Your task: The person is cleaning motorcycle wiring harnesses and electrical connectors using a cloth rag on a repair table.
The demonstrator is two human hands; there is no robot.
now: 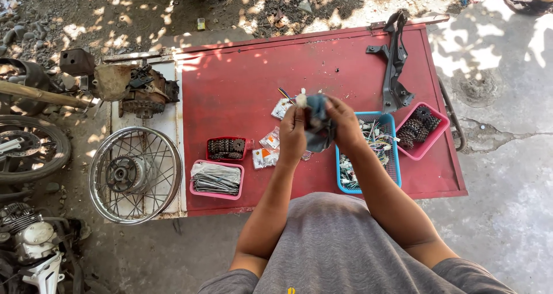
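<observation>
A: Observer is noting clothing. What is showing?

B: A grey short-sleeved shirt (340,248), heathered knit, is covering torso and shoulders. A small yellow mark is sitting at its lower hem edge.

A: Arms?

B: Both forearms are showing bare; nothing worn on wrists.

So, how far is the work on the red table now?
Already sorted: sprockets in the pink basket, wires in the blue basket, spokes in the pink tray. In hand: the left hand and right hand hold a blue cloth around a small white part. Left: small packets lie loose.
</observation>
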